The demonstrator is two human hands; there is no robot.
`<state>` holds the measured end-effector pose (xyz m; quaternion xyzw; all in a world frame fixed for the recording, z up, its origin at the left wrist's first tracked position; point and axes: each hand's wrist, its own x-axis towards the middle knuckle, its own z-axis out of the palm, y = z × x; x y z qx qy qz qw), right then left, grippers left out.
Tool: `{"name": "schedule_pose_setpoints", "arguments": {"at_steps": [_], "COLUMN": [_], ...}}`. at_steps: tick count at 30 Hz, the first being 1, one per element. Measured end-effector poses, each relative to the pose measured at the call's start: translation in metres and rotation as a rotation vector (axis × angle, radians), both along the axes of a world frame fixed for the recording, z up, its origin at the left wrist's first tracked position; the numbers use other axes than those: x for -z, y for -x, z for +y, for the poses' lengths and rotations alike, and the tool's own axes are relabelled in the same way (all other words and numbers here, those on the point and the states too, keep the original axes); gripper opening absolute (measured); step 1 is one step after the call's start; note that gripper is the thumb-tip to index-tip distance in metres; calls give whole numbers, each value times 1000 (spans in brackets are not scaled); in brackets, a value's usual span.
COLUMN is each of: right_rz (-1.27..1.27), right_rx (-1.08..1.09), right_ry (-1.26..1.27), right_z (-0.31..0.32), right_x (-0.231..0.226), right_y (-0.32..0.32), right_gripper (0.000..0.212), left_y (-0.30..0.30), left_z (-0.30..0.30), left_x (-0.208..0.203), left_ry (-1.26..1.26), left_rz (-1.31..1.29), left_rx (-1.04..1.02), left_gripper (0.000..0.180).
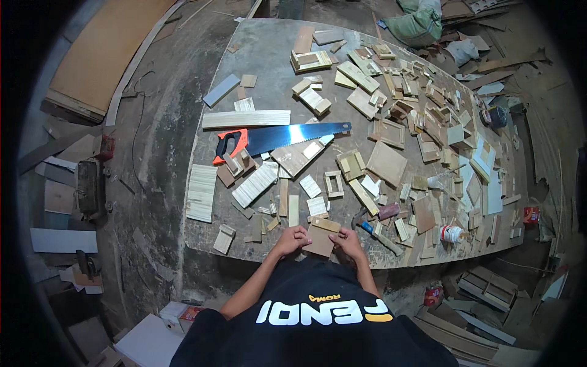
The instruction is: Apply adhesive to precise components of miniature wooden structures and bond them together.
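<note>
Between my two hands, at the table's near edge, is a small brown wooden board (pixel 319 243) with a paler strip (pixel 326 224) lying along its far edge. My left hand (pixel 295 240) grips the board's left side with bent fingers. On its right side, my right hand (pixel 347 240) pinches the board near the end of the strip. A hammer (pixel 380 237) with a blue band lies just right of my right hand. Beyond the hands, a handsaw (pixel 287 138) with an orange and black handle rests among wood pieces.
The worktable (pixel 244 55) carries many small wood blocks and box-like pieces, densest at the right. A white glue bottle (pixel 451 233) lies near the right front edge, with a dark pot (pixel 496 116) farther back. Boards (pixel 113 55) and scraps cover the floor around.
</note>
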<state>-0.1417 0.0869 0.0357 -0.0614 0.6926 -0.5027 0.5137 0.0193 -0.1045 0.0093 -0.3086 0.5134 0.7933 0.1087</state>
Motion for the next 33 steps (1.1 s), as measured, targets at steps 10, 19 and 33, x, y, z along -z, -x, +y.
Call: {"name": "schedule_pose_setpoints", "arguments": {"at_steps": [10,19,33], "right_rz": [9,157,629], "right_rx": [-127,60,172], "right_ry": [5,-134,-365], "right_z": [12,40,40], "right_x": [6,38,44], "right_y": [-14,-16,-18], "right_gripper": [27,22,35], "left_y": [-11,-4,11], "left_z": [7,-50,-163], "left_x": [4,-13,-26], "left_ry": [65,675,1531], "left_rz": [86,4,-199], "left_rx": [-39,-341,46], "left_gripper": [23,26,70]}}
